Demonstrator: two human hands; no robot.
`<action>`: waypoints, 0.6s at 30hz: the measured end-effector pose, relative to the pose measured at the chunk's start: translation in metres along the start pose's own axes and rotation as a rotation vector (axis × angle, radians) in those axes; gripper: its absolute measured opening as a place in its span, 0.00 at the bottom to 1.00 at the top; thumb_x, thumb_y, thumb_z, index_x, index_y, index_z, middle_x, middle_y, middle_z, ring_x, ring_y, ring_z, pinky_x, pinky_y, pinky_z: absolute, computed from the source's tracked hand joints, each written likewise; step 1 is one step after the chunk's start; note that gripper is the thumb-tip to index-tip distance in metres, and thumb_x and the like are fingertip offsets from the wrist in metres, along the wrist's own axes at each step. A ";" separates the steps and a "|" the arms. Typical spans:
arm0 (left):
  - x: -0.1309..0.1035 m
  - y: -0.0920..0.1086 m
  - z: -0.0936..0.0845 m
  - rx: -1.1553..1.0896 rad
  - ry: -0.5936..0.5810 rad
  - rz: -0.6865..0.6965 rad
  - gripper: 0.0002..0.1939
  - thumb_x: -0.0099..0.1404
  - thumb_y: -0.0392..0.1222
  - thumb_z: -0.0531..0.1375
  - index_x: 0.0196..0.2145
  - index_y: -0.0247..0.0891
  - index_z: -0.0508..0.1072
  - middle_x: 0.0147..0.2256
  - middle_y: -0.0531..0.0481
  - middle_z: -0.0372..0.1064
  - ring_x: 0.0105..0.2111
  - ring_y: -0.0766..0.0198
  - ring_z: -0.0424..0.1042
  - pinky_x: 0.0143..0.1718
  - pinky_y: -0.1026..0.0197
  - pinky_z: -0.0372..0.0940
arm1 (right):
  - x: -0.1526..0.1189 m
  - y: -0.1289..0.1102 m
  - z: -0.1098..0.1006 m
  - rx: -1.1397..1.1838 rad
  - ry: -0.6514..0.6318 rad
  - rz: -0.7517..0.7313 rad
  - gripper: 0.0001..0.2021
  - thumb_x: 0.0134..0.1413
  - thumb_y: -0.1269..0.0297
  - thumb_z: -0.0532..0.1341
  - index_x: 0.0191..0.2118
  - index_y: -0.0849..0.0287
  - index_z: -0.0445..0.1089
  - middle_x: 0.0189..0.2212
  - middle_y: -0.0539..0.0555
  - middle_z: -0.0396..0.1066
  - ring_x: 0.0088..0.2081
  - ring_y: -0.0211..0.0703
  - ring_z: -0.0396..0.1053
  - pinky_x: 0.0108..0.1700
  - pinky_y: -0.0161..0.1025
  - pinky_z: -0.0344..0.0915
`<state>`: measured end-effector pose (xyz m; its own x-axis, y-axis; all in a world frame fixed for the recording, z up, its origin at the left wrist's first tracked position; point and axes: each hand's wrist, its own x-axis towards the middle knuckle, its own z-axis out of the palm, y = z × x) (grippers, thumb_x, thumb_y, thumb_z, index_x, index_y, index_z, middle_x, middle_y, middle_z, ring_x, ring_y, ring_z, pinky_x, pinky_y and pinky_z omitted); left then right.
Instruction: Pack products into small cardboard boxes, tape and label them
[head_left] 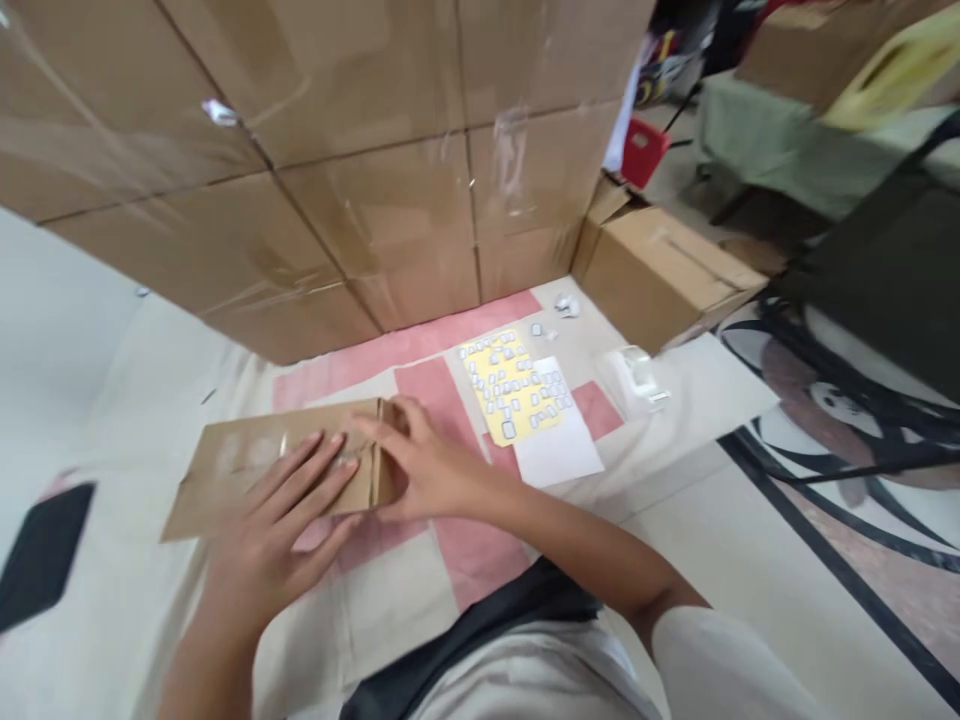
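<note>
A small flat cardboard box [247,445] lies on the pink and cream cloth, with a long flap reaching left. On its top rests my left hand [281,535], fingers stretched out and lying flat. My right hand [420,465] grips the right end of the box, thumb and fingers bent around that end; part of its grip is hidden. To the right lies a yellow sheet [484,375] bearing many small pale rectangular pieces, partly over a white sheet [555,460].
Stacked, taped cardboard boxes [375,200] form a wall ahead. Another carton [667,270] stands at the right, near a clear plastic item [637,380]. A crumpled white scrap [568,304] lies on the cloth. At far left is a dark flat object [45,555]; a dark chair [885,250] is at right.
</note>
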<state>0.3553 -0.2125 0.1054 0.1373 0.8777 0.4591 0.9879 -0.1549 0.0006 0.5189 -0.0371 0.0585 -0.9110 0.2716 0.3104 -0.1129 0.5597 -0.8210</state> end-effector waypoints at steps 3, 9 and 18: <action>-0.014 0.005 0.008 0.107 0.152 0.133 0.31 0.59 0.35 0.69 0.60 0.48 0.73 0.61 0.44 0.72 0.70 0.46 0.58 0.75 0.37 0.48 | -0.021 0.000 -0.016 -0.074 0.121 -0.056 0.50 0.44 0.55 0.76 0.71 0.36 0.54 0.68 0.59 0.44 0.69 0.64 0.54 0.67 0.56 0.62; -0.033 0.030 0.059 0.012 0.428 0.043 0.21 0.53 0.34 0.70 0.44 0.50 0.78 0.55 0.45 0.74 0.66 0.43 0.62 0.69 0.31 0.56 | -0.174 -0.033 -0.135 -0.567 0.729 0.171 0.47 0.50 0.46 0.73 0.72 0.40 0.52 0.60 0.63 0.61 0.65 0.72 0.59 0.66 0.69 0.59; -0.018 0.045 0.097 -0.178 0.214 -0.002 0.18 0.59 0.31 0.65 0.46 0.47 0.75 0.49 0.44 0.78 0.53 0.49 0.75 0.58 0.39 0.66 | -0.339 -0.040 -0.220 -0.898 1.187 0.650 0.50 0.38 0.32 0.73 0.69 0.35 0.61 0.66 0.68 0.58 0.65 0.74 0.63 0.54 0.65 0.69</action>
<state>0.4044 -0.1915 0.0108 0.0983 0.7655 0.6358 0.9575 -0.2467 0.1491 0.9192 0.0212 0.0916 0.1402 0.8121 0.5665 0.7910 0.2523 -0.5574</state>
